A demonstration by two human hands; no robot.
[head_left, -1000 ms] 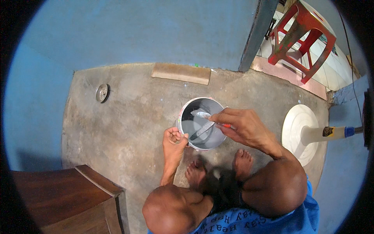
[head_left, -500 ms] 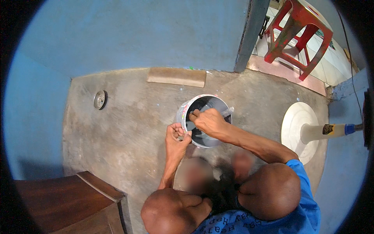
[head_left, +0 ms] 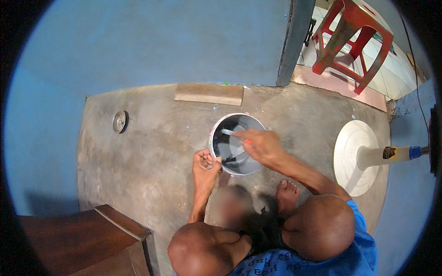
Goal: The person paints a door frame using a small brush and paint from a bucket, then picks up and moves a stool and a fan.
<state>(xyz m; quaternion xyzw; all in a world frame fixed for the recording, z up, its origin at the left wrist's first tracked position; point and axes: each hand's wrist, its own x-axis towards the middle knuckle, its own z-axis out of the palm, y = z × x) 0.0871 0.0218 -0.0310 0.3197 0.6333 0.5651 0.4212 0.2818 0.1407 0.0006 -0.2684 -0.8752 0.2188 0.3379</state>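
Note:
A pail (head_left: pixel 213 154) with a pale rim and dark grey inside stands on the floor in front of me. My left hand (head_left: pixel 206 166) pinches its near-left rim, fingers curled. Over the pail's right side, my right hand (head_left: pixel 264 146) is closed on a slim tool (head_left: pixel 228 132) with a pale end pointing left and a bit of orange at the fingers; its exact kind is unclear. Inside the pail, below that hand, a pale strip-like shape (head_left: pixel 239 151) shows against the dark bottom.
A small round metal dish (head_left: pixel 120 122) lies at left. Along the blue wall is a flat tan slab (head_left: pixel 208 94). A white round base with a post (head_left: pixel 354 152) stands at right, a red stool (head_left: pixel 352 41) beyond the doorway, and a brown wooden cabinet (head_left: pixel 69 239) at near left.
My right hand has drawn back to the right, out of the pail's middle, and the slim tool in it now shows. The pail has tipped or shifted slightly left; my left hand stays at its rim.

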